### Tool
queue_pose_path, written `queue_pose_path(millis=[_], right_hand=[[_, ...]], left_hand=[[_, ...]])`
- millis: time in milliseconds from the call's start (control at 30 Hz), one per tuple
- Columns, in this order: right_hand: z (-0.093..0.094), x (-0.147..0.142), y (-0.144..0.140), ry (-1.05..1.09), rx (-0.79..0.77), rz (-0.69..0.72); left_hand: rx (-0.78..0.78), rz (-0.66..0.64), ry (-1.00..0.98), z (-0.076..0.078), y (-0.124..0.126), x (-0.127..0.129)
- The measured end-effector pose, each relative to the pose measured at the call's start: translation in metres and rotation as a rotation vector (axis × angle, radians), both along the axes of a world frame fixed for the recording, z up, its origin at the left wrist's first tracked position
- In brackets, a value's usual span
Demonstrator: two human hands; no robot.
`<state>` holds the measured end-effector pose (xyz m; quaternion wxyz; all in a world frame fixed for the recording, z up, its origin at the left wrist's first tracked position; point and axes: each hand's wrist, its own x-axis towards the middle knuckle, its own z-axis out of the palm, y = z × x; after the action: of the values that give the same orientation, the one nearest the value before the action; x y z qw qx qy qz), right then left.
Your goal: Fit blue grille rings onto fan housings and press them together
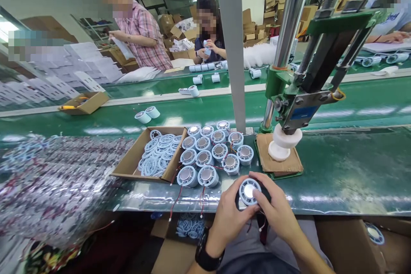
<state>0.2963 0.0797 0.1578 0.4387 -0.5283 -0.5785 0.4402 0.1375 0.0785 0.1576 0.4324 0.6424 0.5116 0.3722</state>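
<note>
Both hands hold one light-blue round motor housing (pixel 244 198) at the table's front edge, its silver disc facing up. My left hand (pixel 227 212) grips its left side, fingers curled around it. My right hand (pixel 276 205) grips the right side, thumb on the top near the disc. Thin wires hang below it. Just left, several similar housings (pixel 204 158) stand in rows with silver discs up and red wires trailing. Beyond my right hand is a green press (pixel 303 113), with a white round pad over a white seat (pixel 278 153) on a cardboard-covered base.
A cardboard box (pixel 128 174) of light-blue rings stands left of the rows, beside a pile of bagged wired parts (pixel 64 180). A grey post (pixel 231 51) rises behind. Across the green conveyor (pixel 115 120) are co-workers; one holds a light-blue part.
</note>
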Motion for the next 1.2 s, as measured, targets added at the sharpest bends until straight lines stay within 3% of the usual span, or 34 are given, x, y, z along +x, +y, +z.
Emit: queue_pose_path(millis=[233,667,967,1200], right_hand=[[0.009,-0.019,0.032,0.071,-0.065,-0.003],[0.006,-0.023,0.037,0.173,-0.211,-0.067],[0.0,-0.023,0.033,0.318,-0.208,-0.084],[0.004,-0.023,0.035,0.314,-0.21,-0.005]], left_hand=[[-0.047,0.059,-0.071,-0.006,-0.006,0.004],[0.037,0.051,0.032,-0.024,-0.014,0.002],[0.112,0.051,0.119,-0.03,-0.02,0.0],[0.116,0.059,0.102,-0.026,-0.017,0.003]])
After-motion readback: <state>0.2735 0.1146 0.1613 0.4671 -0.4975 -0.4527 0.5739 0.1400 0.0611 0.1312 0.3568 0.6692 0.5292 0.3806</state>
